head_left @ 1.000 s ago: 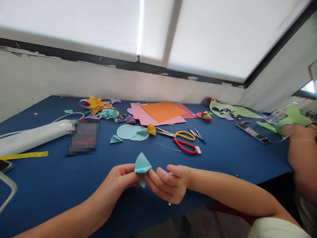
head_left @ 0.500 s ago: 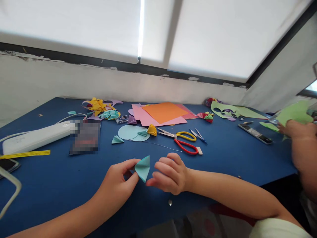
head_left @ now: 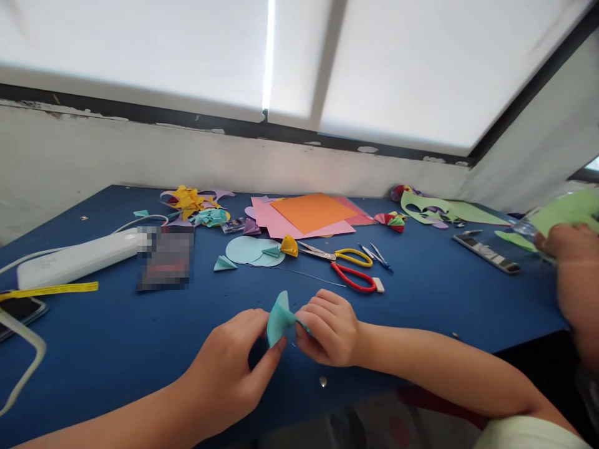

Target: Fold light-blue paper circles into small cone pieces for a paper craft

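Note:
A light-blue piece of folded paper (head_left: 279, 319) is held between my two hands above the blue table. My left hand (head_left: 238, 355) grips its wide curved side between thumb and fingers. Its narrow end is pinched in my right hand (head_left: 330, 327), with the fingers curled around it. Beyond my hands lie blue paper circles (head_left: 248, 249), a small folded blue cone (head_left: 225, 263) and a folded yellow piece (head_left: 289, 246). Scissors (head_left: 349, 262) with one yellow and one red handle rest open to the right of these.
Orange and pink paper sheets (head_left: 316, 212) are stacked at the back. A white power strip (head_left: 84, 255) and a pixelated dark packet (head_left: 166, 259) lie left. To the right are a phone (head_left: 485, 252), a compass (head_left: 375, 255) and another person's hand (head_left: 573, 243) holding green paper.
My right hand has closed on the blue paper's narrow end. The paper has turned and opened into a flared shape, and my left hand has shifted slightly right.

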`<state>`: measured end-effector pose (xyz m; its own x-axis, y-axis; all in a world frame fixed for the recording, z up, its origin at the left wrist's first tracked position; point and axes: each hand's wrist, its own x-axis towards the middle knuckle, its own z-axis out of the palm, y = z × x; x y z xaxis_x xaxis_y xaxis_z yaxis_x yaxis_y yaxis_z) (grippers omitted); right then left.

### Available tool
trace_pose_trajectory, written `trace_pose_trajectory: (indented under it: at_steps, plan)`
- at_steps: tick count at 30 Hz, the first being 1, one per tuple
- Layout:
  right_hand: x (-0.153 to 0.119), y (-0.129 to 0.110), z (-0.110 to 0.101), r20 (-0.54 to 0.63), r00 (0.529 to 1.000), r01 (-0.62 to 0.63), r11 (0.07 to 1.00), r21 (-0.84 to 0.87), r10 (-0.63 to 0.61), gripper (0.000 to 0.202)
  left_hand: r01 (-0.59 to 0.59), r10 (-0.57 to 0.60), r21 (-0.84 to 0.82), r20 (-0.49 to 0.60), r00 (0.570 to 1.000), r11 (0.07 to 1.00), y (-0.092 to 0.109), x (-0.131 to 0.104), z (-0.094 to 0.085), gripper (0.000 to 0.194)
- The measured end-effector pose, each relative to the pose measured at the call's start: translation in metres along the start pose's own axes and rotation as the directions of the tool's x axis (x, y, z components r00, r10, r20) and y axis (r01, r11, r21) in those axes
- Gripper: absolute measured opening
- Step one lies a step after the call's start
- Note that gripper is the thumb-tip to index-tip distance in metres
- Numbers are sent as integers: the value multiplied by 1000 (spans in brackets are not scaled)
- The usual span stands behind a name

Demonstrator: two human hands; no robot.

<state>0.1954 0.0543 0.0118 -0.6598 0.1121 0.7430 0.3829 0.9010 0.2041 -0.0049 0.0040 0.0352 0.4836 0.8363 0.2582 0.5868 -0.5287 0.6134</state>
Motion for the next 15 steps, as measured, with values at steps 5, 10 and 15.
trace_pose_trajectory:
  at_steps: [5,10,15]
  plan:
    - [1,-2,2,70,997,-16,997,78,10,4,-191,196,143,-23,980,971,-4,-1,3,20]
    - [4,-2,-2,142,990,-33,992,125,15,11,-332,332,386,68,941,861,-11,-2,9,22]
    - [6,-1,-2,178,984,-39,989,144,13,21,-414,399,456,133,907,788,-10,-2,10,19]
